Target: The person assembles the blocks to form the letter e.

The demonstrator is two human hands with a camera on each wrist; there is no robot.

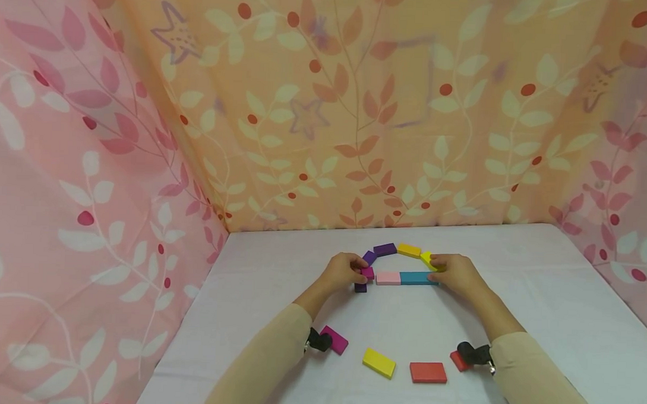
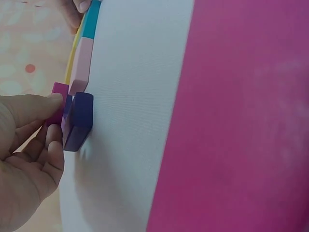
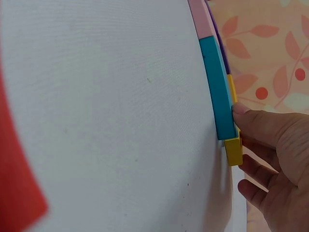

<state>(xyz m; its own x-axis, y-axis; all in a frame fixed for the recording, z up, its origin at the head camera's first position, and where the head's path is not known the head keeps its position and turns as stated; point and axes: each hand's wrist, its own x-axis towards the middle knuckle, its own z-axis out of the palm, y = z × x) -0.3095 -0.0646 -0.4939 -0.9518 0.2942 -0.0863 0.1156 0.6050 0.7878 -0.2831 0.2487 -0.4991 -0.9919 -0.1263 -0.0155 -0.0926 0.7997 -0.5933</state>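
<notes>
The blue block (image 1: 414, 278) stands with its long axis running left to right, its left end meeting the pink block (image 1: 388, 279), which lies along the same line. Left of the blue block, past the pink one, the left hand (image 1: 344, 272) pinches a magenta block (image 1: 368, 273) between thumb and fingers; the fingers hide part of it, but its bare end points right, toward the blue block. At the blue block's right end, the right hand (image 1: 457, 275) has thumb and fingers round a yellow block (image 1: 427, 259), whose long axis slants from far left to near right, one end jutting past the blue block. Whether that thumb also touches the blue block, I cannot tell. Behind the blue block, an orange block (image 1: 409, 250) and a purple block (image 1: 385, 249) curve round end to end. On its near side, well apart, a red block (image 1: 428, 373) lies flat, long axis left to right.
</notes>
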